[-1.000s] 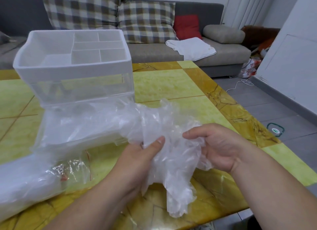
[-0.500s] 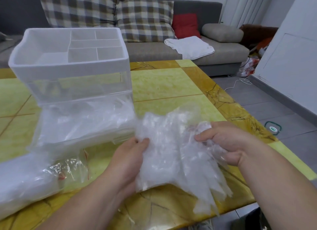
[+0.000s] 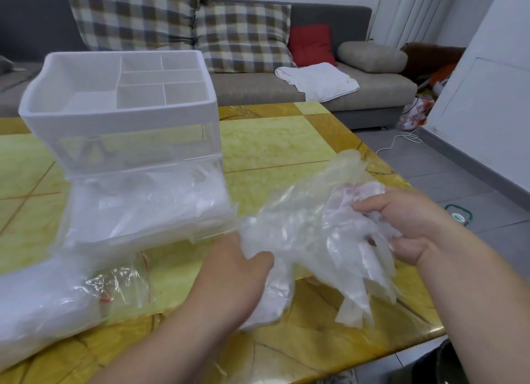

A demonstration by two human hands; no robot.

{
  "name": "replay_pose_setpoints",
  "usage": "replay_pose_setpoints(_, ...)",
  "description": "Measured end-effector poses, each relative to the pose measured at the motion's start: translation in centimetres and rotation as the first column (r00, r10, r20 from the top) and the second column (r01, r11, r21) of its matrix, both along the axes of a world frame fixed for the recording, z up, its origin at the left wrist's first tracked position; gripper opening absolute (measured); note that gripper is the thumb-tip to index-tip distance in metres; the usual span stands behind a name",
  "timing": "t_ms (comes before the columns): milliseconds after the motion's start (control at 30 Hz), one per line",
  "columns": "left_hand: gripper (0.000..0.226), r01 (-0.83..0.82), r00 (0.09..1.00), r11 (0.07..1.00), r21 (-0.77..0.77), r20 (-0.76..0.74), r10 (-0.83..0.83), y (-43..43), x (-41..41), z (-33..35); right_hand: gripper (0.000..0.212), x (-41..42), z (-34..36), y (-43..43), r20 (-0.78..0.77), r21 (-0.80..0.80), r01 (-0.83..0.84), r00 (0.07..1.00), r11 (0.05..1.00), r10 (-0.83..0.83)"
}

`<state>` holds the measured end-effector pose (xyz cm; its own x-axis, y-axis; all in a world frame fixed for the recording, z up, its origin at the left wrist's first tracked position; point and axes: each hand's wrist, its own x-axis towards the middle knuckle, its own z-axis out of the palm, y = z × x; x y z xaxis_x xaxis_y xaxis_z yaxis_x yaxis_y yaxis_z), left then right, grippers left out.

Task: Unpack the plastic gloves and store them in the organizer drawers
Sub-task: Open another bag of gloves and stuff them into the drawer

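Note:
A loose bunch of clear plastic gloves (image 3: 312,234) hangs between both hands above the table's near right part. My left hand (image 3: 238,274) grips the bunch's left end from below. My right hand (image 3: 401,220) pinches its right end, fingers curled into the plastic. The white organizer (image 3: 120,119) stands at the left, its lower clear drawer (image 3: 149,208) pulled out and holding more gloves. The opened glove package (image 3: 48,300) lies at the near left, still bulging with gloves.
The yellow marbled table (image 3: 272,148) ends just right of my right hand and close to my body. Behind it stands a grey sofa (image 3: 258,82) with plaid cushions and a white cloth (image 3: 318,79). Grey floor lies to the right.
The bunch of gloves has come clear of the drawer and moved right. My hands have spread apart, stretching the bunch out flatter between them.

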<state>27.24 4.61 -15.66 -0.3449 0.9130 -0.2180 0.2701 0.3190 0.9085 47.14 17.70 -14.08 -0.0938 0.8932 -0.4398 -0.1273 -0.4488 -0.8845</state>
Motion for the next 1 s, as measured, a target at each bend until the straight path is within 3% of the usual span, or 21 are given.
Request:
replay_pose_setpoints(67,0.003,0.082,0.969,0.996,0.046,-0.237,-0.069,-0.8,0.6,0.8,0.037,0.2,0.8,-0.5,-0.090,0.048,-0.013,0.996,0.999,0.017)
replay_pose_setpoints(100,0.025,0.133,0.926,0.990,0.055,-0.363,-0.104,-1.1,0.8,0.9,0.033,0.3,1.2,-0.8,-0.136,0.076,-0.006,0.991,0.997,0.017)
replay_pose_setpoints(167,0.040,0.098,0.920,0.983,0.157,-0.391,-0.029,-1.5,1.1,1.7,0.029,0.2,1.9,-1.3,-0.225,0.128,0.023,0.974,0.991,0.006)
replay_pose_setpoints(233,0.037,-0.005,0.978,0.971,0.240,-0.201,0.055,-1.2,0.9,1.9,0.029,-0.1,2.2,-1.7,-0.303,0.160,0.033,0.953,0.987,0.018)
replay_pose_setpoints(300,0.041,-0.088,0.971,0.981,0.175,0.233,0.045,-0.5,0.6,2.3,0.037,-0.6,2.2,-2.0,-0.337,0.190,0.014,0.940,0.982,0.052)
replay_pose_setpoints(333,0.050,-0.058,0.885,0.992,0.108,0.466,0.001,-0.3,0.4,2.7,0.043,-1.0,2.1,-2.2,-0.339,0.205,0.000,0.938,0.979,0.071)
replay_pose_setpoints(400,0.056,0.072,0.716,0.991,0.115,0.686,-0.132,-0.2,0.0,3.2,0.049,-1.9,1.9,-2.6,-0.335,0.215,-0.033,0.936,0.976,0.105)
replay_pose_setpoints(467,0.037,0.151,0.747,0.960,0.237,0.609,-0.268,-0.9,-0.2,3.3,0.044,-3.2,1.6,-3.1,-0.323,0.206,-0.078,0.936,0.976,0.143)
replay_pose_setpoints(533,0.043,0.145,0.821,0.950,0.277,0.502,-0.272,-0.9,-0.2,3.2,0.029,-4.6,1.3,-3.5,-0.266,0.188,-0.082,0.955,0.979,0.131)
replay_pose_setpoints(600,0.020,0.177,0.873,0.933,0.313,0.389,-0.296,-0.1,-0.8,2.6,0.016,-5.8,1.2,-4.0,-0.165,0.175,-0.046,0.983,0.983,0.075)
replay_pose_setpoints(667,0.064,0.302,0.898,0.890,0.342,0.211,-0.386,0.0,-1.8,2.1,0.008,-6.5,1.3,-4.1,-0.080,0.164,-0.003,0.997,0.986,0.016)
replay_pose_setpoints(767,0.076,0.285,0.939,0.882,0.376,0.078,-0.336,0.3,-2.4,1.8,0.017,-7.0,1.4,-4.1,-0.044,0.124,0.009,0.999,0.992,-0.004)
replay_pose_setpoints(833,0.064,0.200,0.972,0.908,0.368,0.043,-0.231,0.3,-2.3,1.6,0.026,-7.0,1.4,-4.1,-0.096,0.076,-0.047,0.994,0.996,0.054)
replay_pose_setpoints(933,0.026,0.057,0.998,0.941,0.333,-0.009,-0.057,0.5,-2.5,1.1,0.047,-7.0,1.5,-4.1,-0.191,0.022,-0.216,0.958,0.976,0.216)
replay_pose_setpoints(1000,0.011,-0.027,0.993,0.953,0.302,0.116,-0.008,0.7,-2.6,1.0,0.050,-6.7,1.8,-4.1,-0.184,0.056,-0.303,0.933,0.951,0.308)
